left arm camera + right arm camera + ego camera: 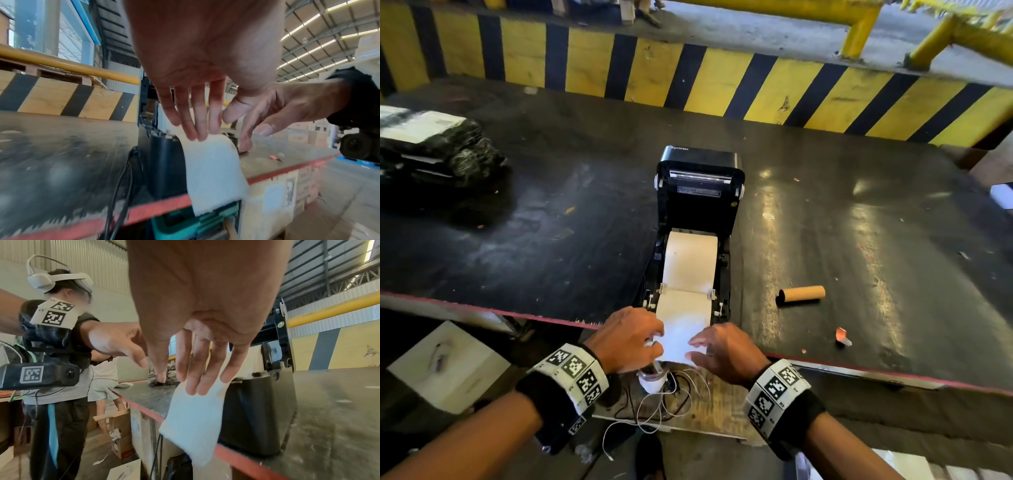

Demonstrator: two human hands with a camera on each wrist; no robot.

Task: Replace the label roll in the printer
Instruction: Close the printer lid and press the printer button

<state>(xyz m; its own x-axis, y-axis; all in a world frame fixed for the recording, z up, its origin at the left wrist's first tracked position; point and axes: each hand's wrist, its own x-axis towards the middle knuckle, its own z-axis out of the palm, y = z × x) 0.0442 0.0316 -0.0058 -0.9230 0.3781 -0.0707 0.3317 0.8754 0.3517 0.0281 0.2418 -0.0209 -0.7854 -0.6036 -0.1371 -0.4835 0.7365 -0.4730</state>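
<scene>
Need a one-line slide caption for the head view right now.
Both hands, left hand and right hand, at the label strip fed from the new roll in the open printer.

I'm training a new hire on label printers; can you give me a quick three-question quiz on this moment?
1. True or false: the printer lid stands open, with the label roll seated inside.
2. Where does the empty cardboard core lie? A) inside the printer B) on the table, on the person's right of the printer C) in the left hand
3. Fill in: the loose end of the label paper hangs over the table's ____ edge, between the left hand and the right hand.

Key: 1 true; 2 B; 3 front (red-trimmed) edge.
</scene>
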